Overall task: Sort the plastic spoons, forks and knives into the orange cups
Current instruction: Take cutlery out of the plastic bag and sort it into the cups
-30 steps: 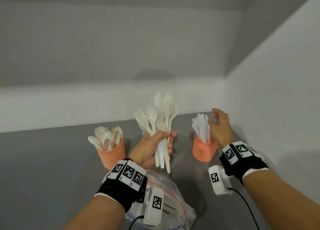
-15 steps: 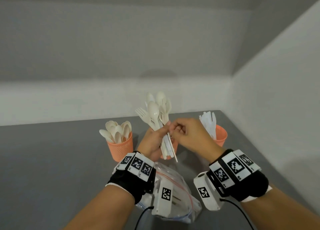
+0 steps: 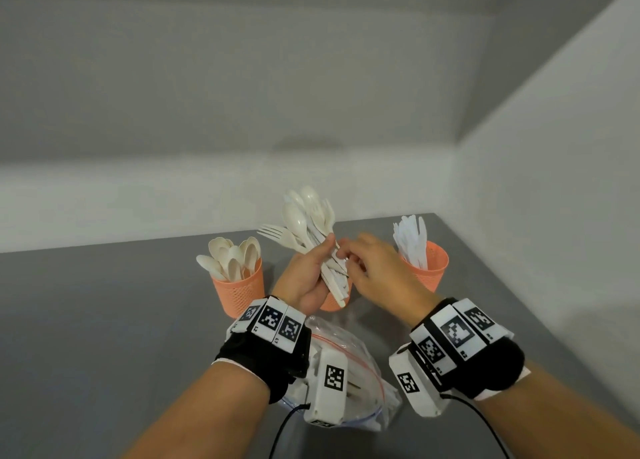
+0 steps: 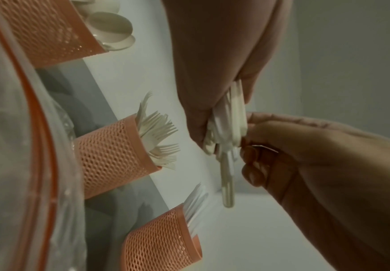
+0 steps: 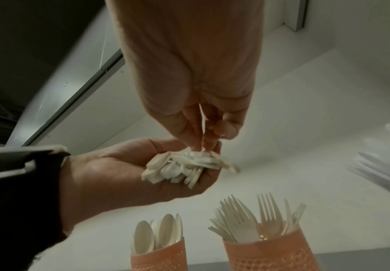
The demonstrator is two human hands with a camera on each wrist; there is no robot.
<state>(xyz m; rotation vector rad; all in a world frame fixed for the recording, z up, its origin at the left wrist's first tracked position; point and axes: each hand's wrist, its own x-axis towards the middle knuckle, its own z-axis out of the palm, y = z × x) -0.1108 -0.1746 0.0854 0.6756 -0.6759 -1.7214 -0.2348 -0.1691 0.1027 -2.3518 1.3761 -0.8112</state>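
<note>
mid-sort, picking one piece out of a mixed handful. left hand curled tight round a bundle of cutlery, spoon bowls and fork tines fanned upward, handles poking out below the palm. right hand pressed up against that bundle, thumb and fingertips pinching at the handle ends; which piece is being drawn out, impossible to tell. on the grey table, three orange mesh cups: spoon cup at the left, fork cup in the middle, mostly hidden behind the hands from the head view, knife cup at the right. clear zip bag lying near the wrists. likely next: slide a single handle free without loosening the rest, read its head, then drop it handle-first into the matching cup. risk: neighbours dragged out with it.
</note>
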